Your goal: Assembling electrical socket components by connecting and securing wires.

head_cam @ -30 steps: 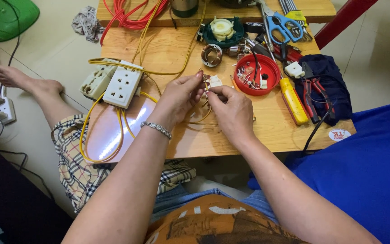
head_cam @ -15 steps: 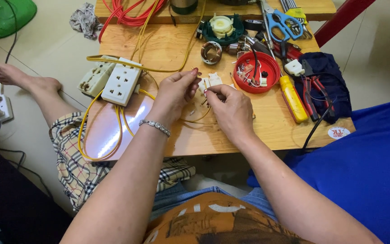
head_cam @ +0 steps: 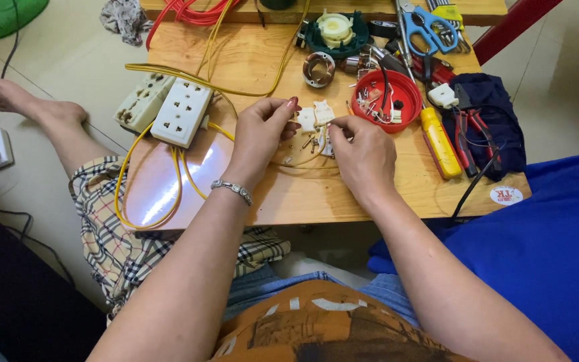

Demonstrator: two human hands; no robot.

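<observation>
Here, left hand point(head_cam: 259, 131) and right hand point(head_cam: 363, 151) pinching a small white plug part point(head_cam: 316, 115), long axis toward 12 o'clock, red bowl point(head_cam: 389, 97) at 2 o'clock.

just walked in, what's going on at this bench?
A person sits at a low wooden table, both hands on small white plastic parts and thin wires. The left hand pinches one piece; the right hand works beside it. White socket strips on yellow cable lie to the left, a red bowl of small parts and a yellow-handled screwdriver to the right.

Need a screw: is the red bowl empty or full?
Partly full: the red bowl holds small screws and white bits, with bare red floor showing.
</observation>
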